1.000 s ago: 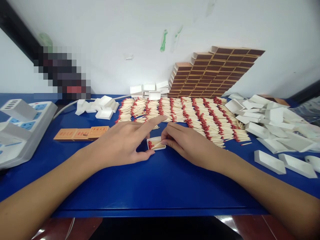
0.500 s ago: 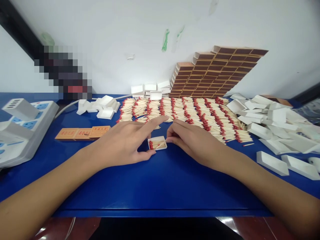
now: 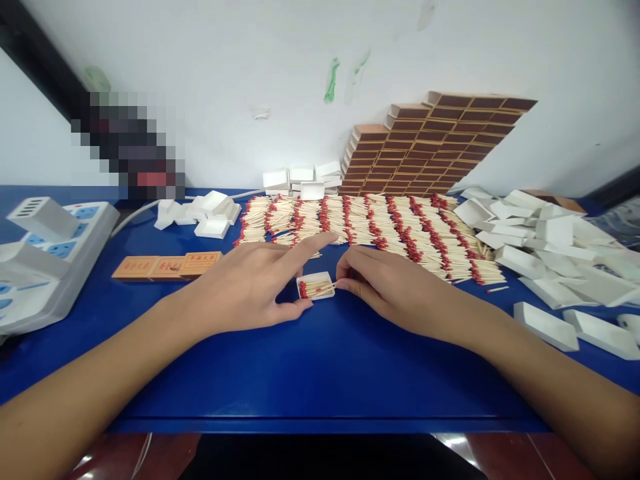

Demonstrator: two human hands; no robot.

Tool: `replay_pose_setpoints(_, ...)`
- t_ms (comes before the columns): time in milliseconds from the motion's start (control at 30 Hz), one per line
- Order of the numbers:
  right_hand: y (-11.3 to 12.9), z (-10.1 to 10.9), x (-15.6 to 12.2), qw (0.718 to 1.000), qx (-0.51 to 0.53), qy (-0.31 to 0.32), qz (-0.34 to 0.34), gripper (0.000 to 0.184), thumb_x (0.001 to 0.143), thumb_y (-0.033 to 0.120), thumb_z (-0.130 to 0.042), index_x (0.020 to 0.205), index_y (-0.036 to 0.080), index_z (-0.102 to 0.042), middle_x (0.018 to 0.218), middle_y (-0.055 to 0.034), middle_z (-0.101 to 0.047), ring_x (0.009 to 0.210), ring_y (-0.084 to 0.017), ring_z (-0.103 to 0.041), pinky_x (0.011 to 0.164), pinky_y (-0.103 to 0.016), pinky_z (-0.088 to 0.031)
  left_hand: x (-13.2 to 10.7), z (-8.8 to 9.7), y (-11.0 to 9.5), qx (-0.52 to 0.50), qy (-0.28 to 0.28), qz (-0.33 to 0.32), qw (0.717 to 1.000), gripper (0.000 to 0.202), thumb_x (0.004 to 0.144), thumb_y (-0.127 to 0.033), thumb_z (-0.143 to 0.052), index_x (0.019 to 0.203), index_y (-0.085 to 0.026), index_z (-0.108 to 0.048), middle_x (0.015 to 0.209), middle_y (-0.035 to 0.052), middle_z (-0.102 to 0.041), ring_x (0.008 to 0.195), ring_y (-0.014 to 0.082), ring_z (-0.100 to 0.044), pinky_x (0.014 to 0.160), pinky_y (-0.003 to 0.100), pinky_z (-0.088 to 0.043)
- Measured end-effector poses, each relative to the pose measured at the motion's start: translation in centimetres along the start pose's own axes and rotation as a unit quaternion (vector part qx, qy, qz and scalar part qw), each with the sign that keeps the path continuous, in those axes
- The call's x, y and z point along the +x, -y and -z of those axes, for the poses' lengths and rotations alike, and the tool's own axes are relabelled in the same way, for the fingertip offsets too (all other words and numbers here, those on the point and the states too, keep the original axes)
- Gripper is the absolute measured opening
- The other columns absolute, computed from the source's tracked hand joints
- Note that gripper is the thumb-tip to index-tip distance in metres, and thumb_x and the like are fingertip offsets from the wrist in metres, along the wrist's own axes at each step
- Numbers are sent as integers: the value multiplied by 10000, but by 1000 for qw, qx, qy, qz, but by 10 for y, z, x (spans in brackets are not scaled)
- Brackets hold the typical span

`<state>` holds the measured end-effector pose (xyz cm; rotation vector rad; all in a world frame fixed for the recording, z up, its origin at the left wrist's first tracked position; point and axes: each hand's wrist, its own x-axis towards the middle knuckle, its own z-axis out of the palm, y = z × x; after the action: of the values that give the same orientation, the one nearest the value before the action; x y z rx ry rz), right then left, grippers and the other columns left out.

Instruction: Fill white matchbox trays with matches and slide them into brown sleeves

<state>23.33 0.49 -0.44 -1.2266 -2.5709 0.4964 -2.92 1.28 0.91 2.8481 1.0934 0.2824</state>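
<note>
A small white matchbox tray (image 3: 329, 294) lies on the blue table with several red-headed matches (image 3: 313, 288) inside, heads to the left. My left hand (image 3: 245, 287) grips the tray's left end between the thumb in front and a finger behind, its index finger stretched out above. At the tray's right end, my right hand (image 3: 385, 283) pinches the pale end of a match (image 3: 329, 287) that reaches over the tray. How many matches it holds is hard to make out. Beyond both hands lie rows of loose matches (image 3: 355, 223).
Brown matchboxes (image 3: 430, 150) are stacked against the wall. White trays lie heaped at right (image 3: 550, 240), with smaller groups at back left (image 3: 213, 210) and back middle (image 3: 300, 177). Orange matchboxes (image 3: 155, 267) sit left of my left hand, near a power strip (image 3: 65, 267).
My right hand has shifted slightly down and its fingers have turned; a match now shows in its pinch over the tray's right end. My left hand and the tray look nearly unmoved.
</note>
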Motion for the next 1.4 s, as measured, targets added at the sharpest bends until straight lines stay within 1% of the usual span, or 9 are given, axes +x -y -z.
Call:
replay_pose_setpoints(67,0,-2,0,1000,1,-1,5,137,1079,278,-477,1004,222,-576,1003,-59,-689,881,-221,-649,746,-361,-473,0,0,0,-1,0,3,1000,831,949,-373,-656,1645,-338,-203,1058,9,-764,970,228,-743,884,340,-553)
replay_pose_setpoints(267,4,-7,2,998,7,-57,40,130,1082,268,-478,1037,221,-590,1061,-70,-669,927,-219,-652,808,-362,-494,0,1,-1,-3,6,5,1000,817,950,-363,-652,1642,-338,-219,1102,22,-763,989,227,-740,885,333,-556)
replay_pose_setpoints(467,3,-4,1,998,0,-44,41,163,1077,235,-469,1067,218,-630,1068,-72,-668,934,-219,-659,829,-367,-507,-1,0,0,-2,1,4,1000,825,952,-373,-656,1645,-343,-207,1100,15,-765,981,226,-744,889,336,-558)
replay_pose_setpoints(633,2,-6,0,998,35,-14,55,142,1070,253,-505,1098,223,-642,1127,-66,-658,944,-199,-659,820,-351,-513,-1,-1,0,1,-8,1,1000,811,951,-361,-659,1634,-351,-224,1040,0,-763,956,223,-745,868,330,-556)
replay_pose_setpoints(800,5,-13,2,997,52,-20,47,151,1072,246,-507,1021,204,-643,1041,-57,-659,894,-190,-648,785,-342,-496,-1,-1,0,-3,-9,-6,1000,800,958,-377,-653,1635,-345,-228,1036,6,-760,955,227,-743,873,340,-558)
replay_pose_setpoints(1033,9,-19,4,995,72,-60,35,112,1040,210,-562,988,196,-660,970,-33,-669,857,-171,-640,764,-313,-479,-1,0,-1,-1,-8,-6,1000,798,958,-381,-655,1634,-348,-231,1082,10,-761,976,235,-742,872,349,-556)
replay_pose_setpoints(1133,8,-18,2,994,66,-70,47,105,1029,197,-575,1033,197,-680,1003,-40,-669,854,-165,-644,754,-303,-482,-1,-1,0,-2,-11,-9,1000,798,955,-371,-659,1632,-336,-239,1062,6,-764,971,233,-744,862,343,-556)
replay_pose_setpoints(1300,6,-11,0,995,50,-40,73,178,1046,234,-552,1093,227,-724,1037,-53,-656,839,-165,-652,751,-309,-491,-1,-2,2,0,-19,-13,1000,812,953,-374,-666,1635,-349,-226,1118,8,-769,991,237,-748,869,349,-555)
replay_pose_setpoints(1400,-5,-3,3,994,26,-85,68,161,1031,236,-571,1047,214,-729,982,-54,-664,837,-176,-645,750,-310,-485,-2,-2,2,-3,-17,-13,1000,826,944,-358,-676,1631,-364,-217,1127,-3,-767,979,233,-749,861,346,-558)
